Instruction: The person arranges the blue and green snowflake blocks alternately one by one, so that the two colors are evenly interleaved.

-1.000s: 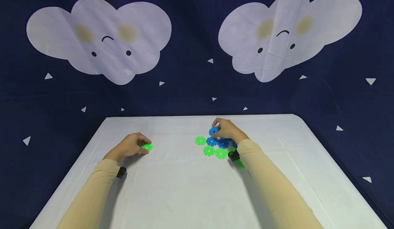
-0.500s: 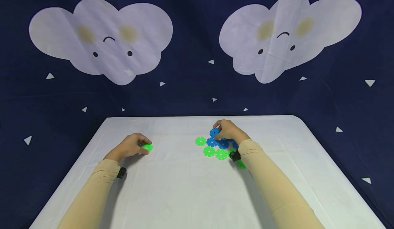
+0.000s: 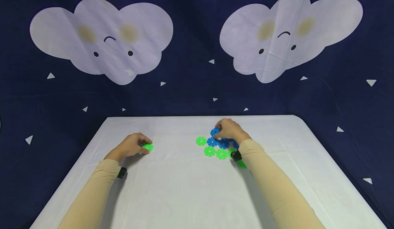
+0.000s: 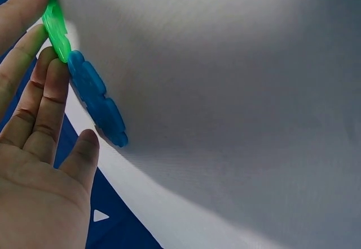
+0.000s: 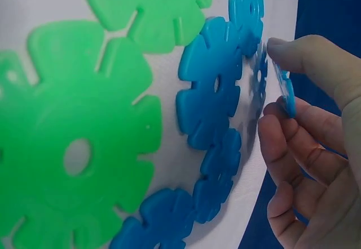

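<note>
At the left of the table, my left hand [image 3: 130,145] pinches a green notched plastic disc [image 3: 148,147] between thumb and fingers. In the left wrist view a blue notched disc [image 4: 97,99] touches the edge of that green one; whether they interlock I cannot tell. My right hand [image 3: 228,129] pinches another blue disc [image 3: 214,132] by its edge at the far side of the table. The right wrist view has this blue disc [image 5: 287,94] raised off the cloth, edge-on between thumb and fingertips. Right below the hand lie several blue discs [image 3: 212,142], partly hidden by it.
Several flat green discs [image 3: 210,151] lie in front of the blue ones, some behind the right wrist. A white cloth [image 3: 178,188] covers the table. Behind its far edge hangs a dark blue curtain [image 3: 191,99] with clouds.
My right hand has shifted very slightly to the right, still pinching the blue disc. The left hand keeps its place with the green disc. The head view has tilted a little.
</note>
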`<state>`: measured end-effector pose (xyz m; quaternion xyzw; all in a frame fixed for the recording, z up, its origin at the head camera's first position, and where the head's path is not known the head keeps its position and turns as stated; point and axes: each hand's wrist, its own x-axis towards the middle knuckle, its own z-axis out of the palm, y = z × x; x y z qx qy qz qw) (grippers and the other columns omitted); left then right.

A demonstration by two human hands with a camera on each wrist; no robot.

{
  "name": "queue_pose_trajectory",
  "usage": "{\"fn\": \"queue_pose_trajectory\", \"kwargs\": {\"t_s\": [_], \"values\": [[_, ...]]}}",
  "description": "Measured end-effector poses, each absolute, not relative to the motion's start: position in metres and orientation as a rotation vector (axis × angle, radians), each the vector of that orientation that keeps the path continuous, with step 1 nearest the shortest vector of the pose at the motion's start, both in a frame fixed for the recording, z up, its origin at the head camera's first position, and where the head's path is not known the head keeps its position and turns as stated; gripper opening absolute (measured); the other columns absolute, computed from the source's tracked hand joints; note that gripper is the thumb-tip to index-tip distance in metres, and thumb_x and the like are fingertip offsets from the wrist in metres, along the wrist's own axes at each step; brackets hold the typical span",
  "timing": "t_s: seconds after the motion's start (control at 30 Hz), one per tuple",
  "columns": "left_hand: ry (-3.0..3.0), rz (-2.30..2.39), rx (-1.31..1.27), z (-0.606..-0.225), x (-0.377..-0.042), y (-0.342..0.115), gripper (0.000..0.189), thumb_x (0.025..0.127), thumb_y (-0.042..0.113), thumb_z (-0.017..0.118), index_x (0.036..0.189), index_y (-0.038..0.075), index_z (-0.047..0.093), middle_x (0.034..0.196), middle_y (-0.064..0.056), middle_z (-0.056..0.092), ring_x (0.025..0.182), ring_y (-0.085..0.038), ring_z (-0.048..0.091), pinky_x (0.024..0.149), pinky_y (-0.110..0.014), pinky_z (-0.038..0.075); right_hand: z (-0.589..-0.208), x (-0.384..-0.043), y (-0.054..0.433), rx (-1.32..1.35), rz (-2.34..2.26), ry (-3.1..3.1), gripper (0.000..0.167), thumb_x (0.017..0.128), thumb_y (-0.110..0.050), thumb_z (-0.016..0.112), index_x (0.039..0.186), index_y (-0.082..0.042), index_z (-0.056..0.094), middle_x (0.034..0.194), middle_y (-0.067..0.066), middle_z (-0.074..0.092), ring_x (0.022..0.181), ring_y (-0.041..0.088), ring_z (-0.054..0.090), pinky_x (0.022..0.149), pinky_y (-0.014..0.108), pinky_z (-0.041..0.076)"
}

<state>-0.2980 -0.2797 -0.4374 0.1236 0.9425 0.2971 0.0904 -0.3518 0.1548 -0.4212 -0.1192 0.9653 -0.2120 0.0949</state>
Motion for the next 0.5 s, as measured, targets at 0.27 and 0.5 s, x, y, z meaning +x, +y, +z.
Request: {"fn": "queue_pose_trajectory", "kwargs": {"t_s": [0.27, 0.5], "values": [[2.803, 0.891, 0.375, -0.437, -0.298, -0.28, 0.041, 0.083, 0.011, 0.093, 0.12, 0.002, 0.078, 0.118, -0.014, 0.073, 0.107, -0.027, 0.068, 0.097, -0.047, 0.057, -0.416, -0.351, 0.149, -0.422, -0.74, 2.892, 0.055, 0.089, -0.037, 0.087, 0.134, -0.007, 0.074, 0.118, 0.009, 0.077, 0.108, 0.024, 0.069, 0.102, 0.049, 0.058], [2.803, 0.9, 0.362, -0.436, -0.298, -0.28, 0.041, 0.083, 0.011, 0.093, 0.12, 0.002, 0.078, 0.118, -0.014, 0.073, 0.108, -0.028, 0.068, 0.097, -0.046, 0.057, -0.411, -0.349, 0.128, -0.54, -0.768, 2.934, 0.051, 0.091, -0.036, 0.085, 0.132, -0.007, 0.076, 0.114, 0.009, 0.079, 0.102, 0.023, 0.071, 0.094, 0.046, 0.06]]}}
